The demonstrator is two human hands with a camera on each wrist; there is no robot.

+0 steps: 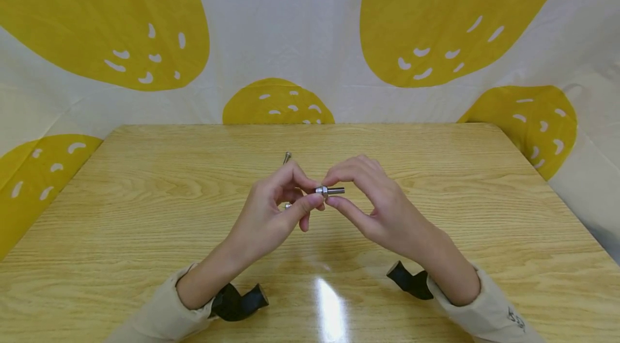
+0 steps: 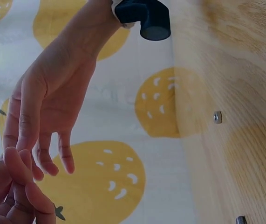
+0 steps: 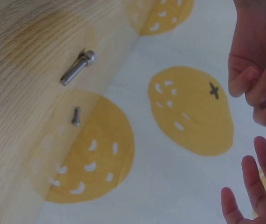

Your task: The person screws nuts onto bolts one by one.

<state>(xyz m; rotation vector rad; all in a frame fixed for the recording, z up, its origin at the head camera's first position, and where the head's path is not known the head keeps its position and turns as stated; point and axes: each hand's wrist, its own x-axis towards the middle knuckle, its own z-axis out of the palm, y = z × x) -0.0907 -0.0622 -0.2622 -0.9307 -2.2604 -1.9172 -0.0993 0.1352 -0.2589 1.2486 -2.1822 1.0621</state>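
Presently, left hand [image 1: 265, 217]: your grip is nearly closed, pinching the metal bolt [image 1: 336, 190], shank toward 3 o'clock.
Right hand [image 1: 385, 208]: your grip is narrow, thumb and finger at the nut [image 1: 325, 191] on it.
Second bolt [image 1: 287, 156]: on the table [image 1: 145, 197], toward 11 o'clock.

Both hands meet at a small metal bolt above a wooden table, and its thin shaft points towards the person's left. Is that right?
Not quite: the thin shaft of the small metal bolt points towards the person's right, as the head view shows. The left hand and right hand do meet at the bolt, above the wooden table.
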